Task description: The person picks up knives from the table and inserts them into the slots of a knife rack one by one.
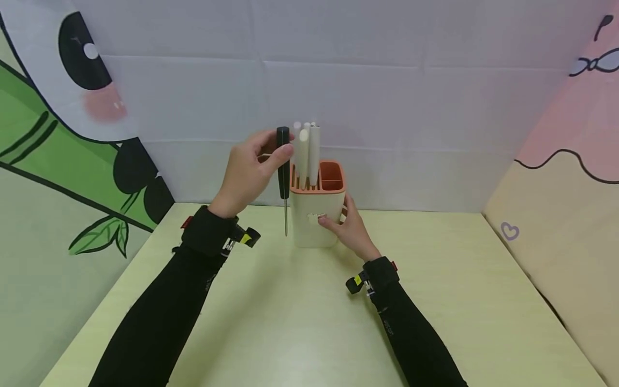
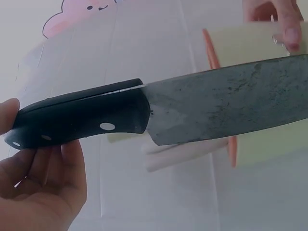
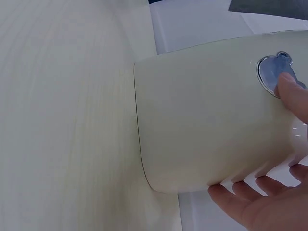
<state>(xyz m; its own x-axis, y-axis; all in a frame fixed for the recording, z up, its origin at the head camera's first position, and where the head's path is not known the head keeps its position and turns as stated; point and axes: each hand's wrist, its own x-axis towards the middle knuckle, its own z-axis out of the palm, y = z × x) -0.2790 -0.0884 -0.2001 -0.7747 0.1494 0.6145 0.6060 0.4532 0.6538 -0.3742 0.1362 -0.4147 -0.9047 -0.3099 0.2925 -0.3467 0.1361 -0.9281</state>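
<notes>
In the head view my left hand (image 1: 247, 171) pinches the black handle of a kitchen knife (image 1: 283, 174), blade pointing down, just left of a cream knife holder (image 1: 311, 228) with an orange top. The left wrist view shows the knife's broad, stained blade (image 2: 226, 103) and its riveted handle, held near the butt end. My right hand (image 1: 354, 232) holds the holder's right side, thumb on the front by a shiny emblem (image 3: 272, 72), fingers along the side. Several white-handled utensils (image 1: 314, 156) stand in the holder's slots; their lower parts are hidden inside.
The holder stands near the back edge of a pale table (image 1: 280, 322). Behind it hangs a creased light cloth (image 1: 338, 102), with cartoon-printed panels at the left and right. An orange compartment (image 1: 331, 172) opens at the holder's right rear.
</notes>
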